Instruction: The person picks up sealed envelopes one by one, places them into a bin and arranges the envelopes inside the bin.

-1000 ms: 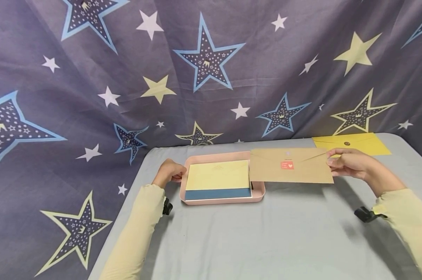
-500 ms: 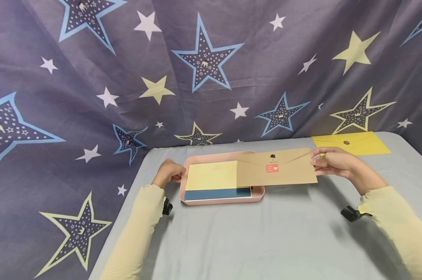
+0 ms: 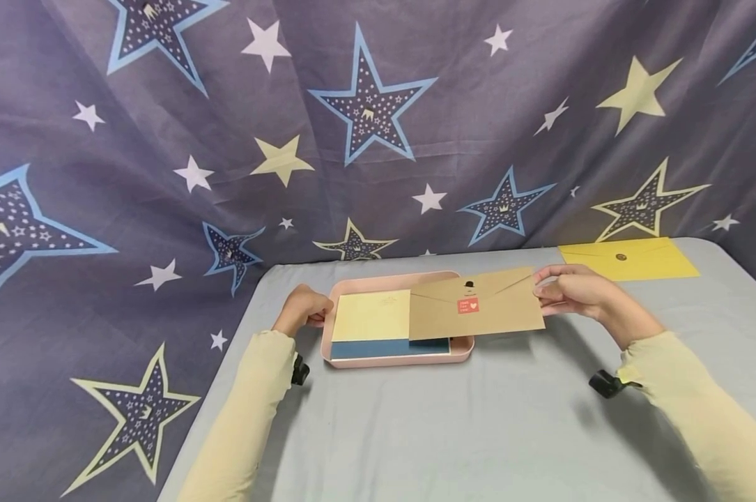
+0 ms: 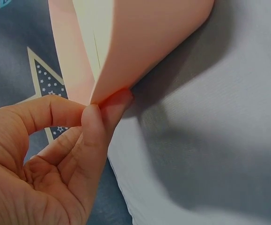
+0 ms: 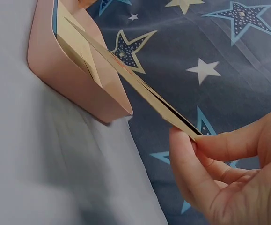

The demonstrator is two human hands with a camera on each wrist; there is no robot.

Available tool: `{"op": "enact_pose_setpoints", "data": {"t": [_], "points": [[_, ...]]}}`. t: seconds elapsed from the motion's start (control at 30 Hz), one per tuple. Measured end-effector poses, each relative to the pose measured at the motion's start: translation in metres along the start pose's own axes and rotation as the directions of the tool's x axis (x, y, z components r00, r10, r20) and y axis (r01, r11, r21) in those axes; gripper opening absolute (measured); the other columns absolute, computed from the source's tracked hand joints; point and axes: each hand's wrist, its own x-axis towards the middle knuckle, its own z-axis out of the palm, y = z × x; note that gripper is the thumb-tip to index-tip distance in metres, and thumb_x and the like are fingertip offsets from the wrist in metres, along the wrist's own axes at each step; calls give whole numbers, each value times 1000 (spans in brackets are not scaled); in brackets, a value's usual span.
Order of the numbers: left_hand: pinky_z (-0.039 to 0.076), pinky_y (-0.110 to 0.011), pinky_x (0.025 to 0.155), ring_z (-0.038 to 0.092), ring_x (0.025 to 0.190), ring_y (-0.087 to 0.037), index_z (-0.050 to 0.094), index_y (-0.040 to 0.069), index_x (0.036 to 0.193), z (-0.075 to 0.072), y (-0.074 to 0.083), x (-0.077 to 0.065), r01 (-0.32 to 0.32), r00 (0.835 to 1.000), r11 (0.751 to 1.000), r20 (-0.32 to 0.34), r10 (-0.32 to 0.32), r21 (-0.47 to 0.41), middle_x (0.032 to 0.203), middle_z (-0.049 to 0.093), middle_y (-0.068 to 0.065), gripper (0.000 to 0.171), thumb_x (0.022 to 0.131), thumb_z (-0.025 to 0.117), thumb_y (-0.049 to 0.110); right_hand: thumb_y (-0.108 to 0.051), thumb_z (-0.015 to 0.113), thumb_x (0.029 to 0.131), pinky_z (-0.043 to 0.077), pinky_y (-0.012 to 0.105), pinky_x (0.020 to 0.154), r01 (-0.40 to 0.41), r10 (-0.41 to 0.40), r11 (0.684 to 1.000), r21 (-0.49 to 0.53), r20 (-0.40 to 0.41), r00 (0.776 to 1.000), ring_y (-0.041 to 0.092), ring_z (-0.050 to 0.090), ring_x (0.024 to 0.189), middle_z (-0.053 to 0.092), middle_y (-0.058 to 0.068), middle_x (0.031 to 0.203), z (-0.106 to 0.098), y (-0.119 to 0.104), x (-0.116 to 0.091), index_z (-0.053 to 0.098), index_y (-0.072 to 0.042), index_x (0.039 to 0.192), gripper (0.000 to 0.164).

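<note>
A pink tray [image 3: 390, 362] stands on the table holding a pale yellow envelope [image 3: 371, 317] over a dark blue one [image 3: 368, 349]. My left hand [image 3: 304, 309] pinches the tray's left rim between thumb and fingers, as the left wrist view shows close up. My right hand [image 3: 575, 296] pinches the right edge of a brown kraft envelope [image 3: 478, 314] with a red heart sticker and a hat print. That envelope slants over the tray's right part, covering some of the yellow envelope. In the right wrist view it appears edge-on, its far end close over the stack.
A bright yellow envelope [image 3: 641, 259] with a dark round seal lies at the table's back right corner. The table [image 3: 453, 432] has a pale grey-blue cloth. Right behind it hangs a dark curtain [image 3: 378, 195] with stars.
My right hand has carried the kraft envelope leftward, from beside the tray to over its right part. The left hand stays at the tray's rim.
</note>
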Motion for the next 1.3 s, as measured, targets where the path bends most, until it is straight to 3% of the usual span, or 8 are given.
{"op": "enact_pose_setpoints", "data": {"t": [0.43, 0.7, 0.93, 1.3], "points": [[67, -37, 74, 55, 47, -11, 57, 5, 68, 0, 0, 0, -14, 1000, 1000, 10, 14, 1, 56, 52, -1, 9, 72, 54, -3, -1, 57, 97, 65, 26, 75, 0, 0, 1000, -17, -3, 1000, 10, 63, 76, 59, -1, 77, 32, -8, 12, 46, 7, 122, 29], [67, -34, 68, 54, 46, -10, 57, 6, 66, -1, -1, -1, -21, 1000, 1000, 4, 20, 13, 54, 52, 0, 11, 73, 54, -3, 1, 55, 96, 66, 26, 75, -8, 8, 1000, 8, 1, 1000, 10, 66, 75, 64, 1, 80, 52, -10, 19, 45, 9, 123, 30], [67, -37, 77, 55, 46, -10, 57, 4, 69, -2, 0, -2, -17, 1000, 1000, 10, 17, 21, 56, 52, -1, 9, 74, 55, -3, 2, 55, 94, 66, 28, 74, -14, 14, 999, 29, -5, 1000, 11, 68, 73, 67, 3, 81, 68, -12, 24, 45, 11, 124, 32], [66, -33, 70, 54, 47, -10, 56, 4, 70, -1, 1, -3, -11, 1000, 1000, -4, 12, 22, 59, 53, -2, 8, 76, 56, -3, 0, 57, 93, 66, 25, 72, -26, 26, 999, -33, -8, 1000, 10, 68, 73, 67, 4, 81, 74, -18, 29, 48, 12, 122, 33]]}}
